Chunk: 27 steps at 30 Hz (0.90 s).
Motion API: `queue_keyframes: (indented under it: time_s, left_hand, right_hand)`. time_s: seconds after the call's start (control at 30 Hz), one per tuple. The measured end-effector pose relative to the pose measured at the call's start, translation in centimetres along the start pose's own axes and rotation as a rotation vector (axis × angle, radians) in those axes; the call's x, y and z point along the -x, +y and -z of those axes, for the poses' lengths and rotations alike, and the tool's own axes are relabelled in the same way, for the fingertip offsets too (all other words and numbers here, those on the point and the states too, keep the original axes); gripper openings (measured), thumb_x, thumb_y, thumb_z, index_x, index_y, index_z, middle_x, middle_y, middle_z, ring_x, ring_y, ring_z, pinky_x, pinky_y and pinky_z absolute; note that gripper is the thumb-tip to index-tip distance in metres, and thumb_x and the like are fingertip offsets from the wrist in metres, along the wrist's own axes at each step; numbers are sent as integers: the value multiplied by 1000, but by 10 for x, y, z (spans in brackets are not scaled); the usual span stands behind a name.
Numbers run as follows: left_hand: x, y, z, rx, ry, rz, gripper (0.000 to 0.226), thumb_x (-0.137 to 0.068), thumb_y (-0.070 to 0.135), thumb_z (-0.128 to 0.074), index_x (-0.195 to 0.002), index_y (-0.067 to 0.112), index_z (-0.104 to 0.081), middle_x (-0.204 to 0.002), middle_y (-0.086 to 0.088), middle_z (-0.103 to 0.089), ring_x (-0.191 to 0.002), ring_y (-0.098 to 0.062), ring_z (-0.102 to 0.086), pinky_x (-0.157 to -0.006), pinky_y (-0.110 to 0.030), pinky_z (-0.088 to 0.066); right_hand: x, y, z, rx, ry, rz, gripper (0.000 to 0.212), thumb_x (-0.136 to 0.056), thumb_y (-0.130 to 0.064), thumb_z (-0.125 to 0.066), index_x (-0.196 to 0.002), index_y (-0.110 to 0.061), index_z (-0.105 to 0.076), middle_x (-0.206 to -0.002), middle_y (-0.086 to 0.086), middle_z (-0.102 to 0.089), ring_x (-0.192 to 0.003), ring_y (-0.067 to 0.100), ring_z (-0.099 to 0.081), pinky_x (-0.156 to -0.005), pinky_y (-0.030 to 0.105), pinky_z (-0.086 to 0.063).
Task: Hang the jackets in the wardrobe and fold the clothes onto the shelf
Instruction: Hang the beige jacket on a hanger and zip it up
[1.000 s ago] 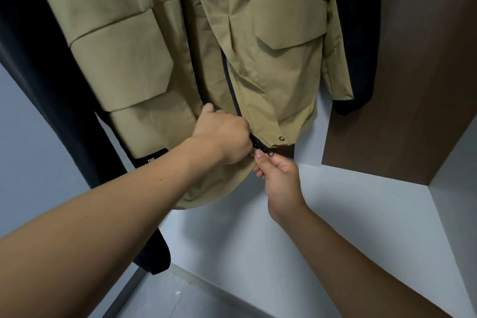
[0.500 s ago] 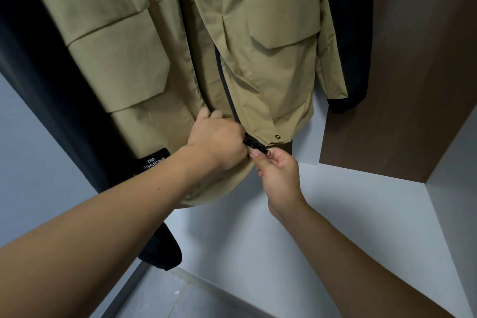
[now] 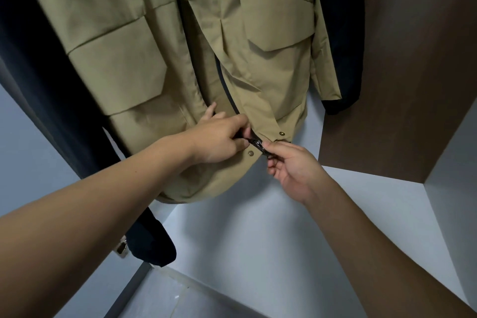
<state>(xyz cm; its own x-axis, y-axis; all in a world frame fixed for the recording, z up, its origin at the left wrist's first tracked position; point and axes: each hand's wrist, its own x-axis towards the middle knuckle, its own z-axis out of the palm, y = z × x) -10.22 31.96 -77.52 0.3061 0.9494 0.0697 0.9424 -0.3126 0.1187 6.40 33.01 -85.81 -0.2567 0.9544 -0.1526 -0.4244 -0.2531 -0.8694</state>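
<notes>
Khaki jacket hanging in wardrobe, left hand gripping its hem, right hand pinching zipper pull at that hem

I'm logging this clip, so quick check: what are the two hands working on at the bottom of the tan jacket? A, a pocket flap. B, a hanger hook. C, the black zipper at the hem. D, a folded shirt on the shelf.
C: the left hand and right hand meet at the black zipper by the hem of the hanging tan jacket, both pinching it.
</notes>
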Motion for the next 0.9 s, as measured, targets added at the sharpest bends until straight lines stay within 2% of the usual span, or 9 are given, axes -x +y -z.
queue_keyframes:
  time_s: [0.1,0.27,0.37,0.47,0.6,0.73,0.9]
  left_hand:
    - [-1,1,1,61,48,43,6,-97,32,-56,-95,28,-51,-85,15,-51,-109,-13,-39,-110,-32,-14]
    - [0,4,1,94,-22,105,18,-98,33,-54,-80,34,-57,-87,12,-56,-112,-11,-33,-93,-31,-13]
    - [0,5,1,72,-40,112,12,-98,31,-53,-88,34,-57,-84,14,-49,-111,-11,-31,-96,-32,-12]
    - [1,8,1,63,9,113,8,-99,31,-51,-95,34,-57,-83,13,-44,-105,-10,-27,-94,-30,-13]
    - [2,14,0,4,58,99,13,-100,33,-49,-103,30,-61,-82,13,-47,-103,-9,-25,-95,-35,-14]
    - [3,16,-3,20,94,90,9,-100,32,-50,-98,33,-58,-82,16,-51,-107,-9,-28,-98,-36,-15]
    - [6,17,-5,53,122,89,8,-98,30,-51,-97,33,-58,-79,17,-48,-102,-7,-26,-97,-33,-14]
  right_hand:
    - [-1,-3,2,55,-23,-26,19,-86,-4,-69,-70,-10,-60,-57,-1,-54,-50,8,-44,-49,21,-34]
    - [0,-3,2,109,-58,-93,22,-86,-9,-71,-69,-11,-59,-56,-1,-50,-50,9,-41,-47,21,-32]
    - [0,-4,3,115,-59,-102,23,-87,-9,-70,-68,-11,-57,-55,-2,-49,-49,8,-39,-48,21,-30]
    - [-1,-5,2,97,-38,-95,24,-88,-8,-69,-69,-12,-54,-55,-3,-47,-49,8,-37,-49,22,-28]
    - [-1,-6,-1,70,-21,-82,24,-89,-8,-67,-70,-12,-53,-57,-2,-44,-53,8,-35,-52,22,-28]
    - [1,-4,-4,11,-6,-74,24,-90,-6,-65,-72,-12,-51,-64,0,-42,-55,9,-35,-55,23,-30]
    - [3,-1,-7,-68,-20,-89,21,-92,-6,-62,-75,-12,-52,-66,0,-42,-56,9,-34,-57,22,-31]
